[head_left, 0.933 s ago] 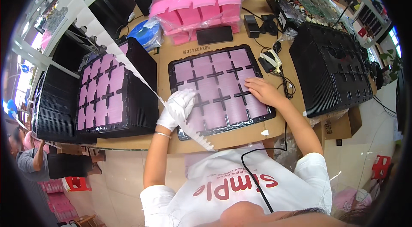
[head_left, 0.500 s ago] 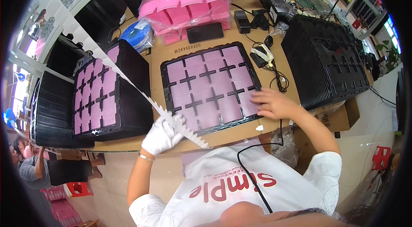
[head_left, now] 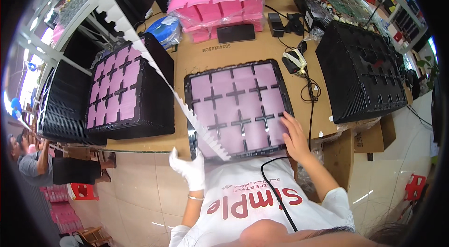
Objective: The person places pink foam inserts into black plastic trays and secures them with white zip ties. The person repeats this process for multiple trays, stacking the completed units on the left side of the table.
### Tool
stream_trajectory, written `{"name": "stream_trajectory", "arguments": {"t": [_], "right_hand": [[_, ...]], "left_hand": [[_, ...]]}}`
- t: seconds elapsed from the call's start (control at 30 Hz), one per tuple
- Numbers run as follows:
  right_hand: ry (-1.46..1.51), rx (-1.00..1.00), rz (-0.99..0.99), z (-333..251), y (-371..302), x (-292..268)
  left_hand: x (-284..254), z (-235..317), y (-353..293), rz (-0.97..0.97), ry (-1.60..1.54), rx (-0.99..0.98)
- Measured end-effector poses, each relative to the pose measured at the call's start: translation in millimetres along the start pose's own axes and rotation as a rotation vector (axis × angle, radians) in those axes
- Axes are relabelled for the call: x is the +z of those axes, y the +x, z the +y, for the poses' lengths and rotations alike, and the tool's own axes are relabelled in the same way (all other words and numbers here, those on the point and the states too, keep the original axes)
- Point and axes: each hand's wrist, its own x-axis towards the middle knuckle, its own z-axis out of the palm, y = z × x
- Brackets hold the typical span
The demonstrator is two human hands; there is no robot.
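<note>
A black tray (head_left: pixel 238 149) lies before me with its near edge against my shirt. Pink sheets (head_left: pixel 229 109) fill its grid of compartments, split by black cross-shaped dividers. My left hand (head_left: pixel 191 171), in a white glove, is at the tray's near left corner, thumb spread away from the fingers. A white saw-toothed strip (head_left: pixel 206 137) crosses the view and covers part of that corner and the fingertips. On the tray's right edge rests my bare right hand (head_left: pixel 296 138), fingers stretched out.
Stacked black trays with pink sheets (head_left: pixel 114 88) stand left, another black stack (head_left: pixel 358 74) right. Wrapped pink pieces (head_left: pixel 217 1), a dark phone-like slab (head_left: pixel 236 33) and cables (head_left: pixel 309 90) lie beyond the tray. Another person (head_left: pixel 35 163) is at far left.
The tray has come toward my body across the cardboard. My left hand has come nearer too, its thumb now apart. My right hand has turned to lie along the right edge. The view has shifted.
</note>
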Motion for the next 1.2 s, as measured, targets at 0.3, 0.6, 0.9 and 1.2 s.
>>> {"name": "stream_trajectory", "arguments": {"t": [0.3, 0.6, 0.9, 1.2], "right_hand": [[0.296, 0.039, 0.352, -2, -2, 0], [0.241, -0.026, 0.211, -26, 16, -2], [0.280, -0.059, 0.143, -38, 31, 16], [0.295, -0.132, 0.088, -47, 41, 25]], "left_hand": [[-84, 36, 81, -0.528, -0.700, -0.555], [-87, -119, 317, -0.091, -0.936, -0.620], [-64, -150, 351, 0.186, 0.592, 0.056], [-41, 21, 263, -0.616, 0.200, 0.718]]}}
